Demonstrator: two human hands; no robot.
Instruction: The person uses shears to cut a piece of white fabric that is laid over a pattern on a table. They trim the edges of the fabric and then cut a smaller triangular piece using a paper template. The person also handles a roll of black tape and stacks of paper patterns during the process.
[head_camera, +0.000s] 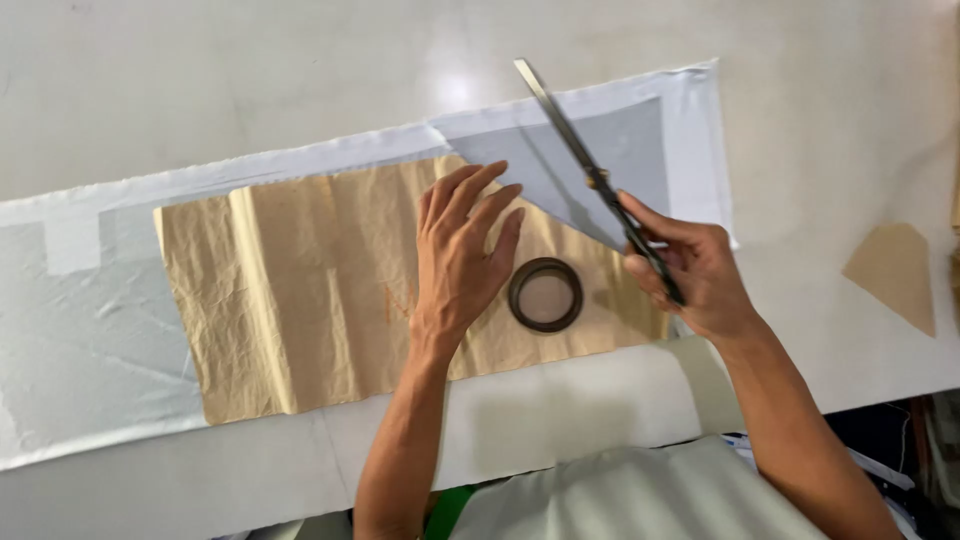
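Nearest me, at the bottom edge, I see my pale shirt (620, 495), and my two forearms reach up from it over the white counter (200, 80). One long strip of white cloth (90, 340) lies across the counter from the left edge to the upper right. On it lies one sheet of creased brown paper (300, 300), a pattern piece, wrinkled and with a few fold lines running top to bottom.

My left hand (462, 255) rests flat on that paper, palm down, fingers spread and pointing away from me, gripping nothing. Just to its right sits one dark tape ring (546, 295), lying flat on the paper, close to the hand; whether they touch I cannot tell.

My right hand (690, 270) is clenched around the handles of one pair of scissors (585, 165). The blades look closed and point up and to the left, lying over the grey-white fabric at the slanted edge of the paper.

Farther right, well apart from everything else, one small brown paper piece (895, 272) with angled corners lies alone on the counter.
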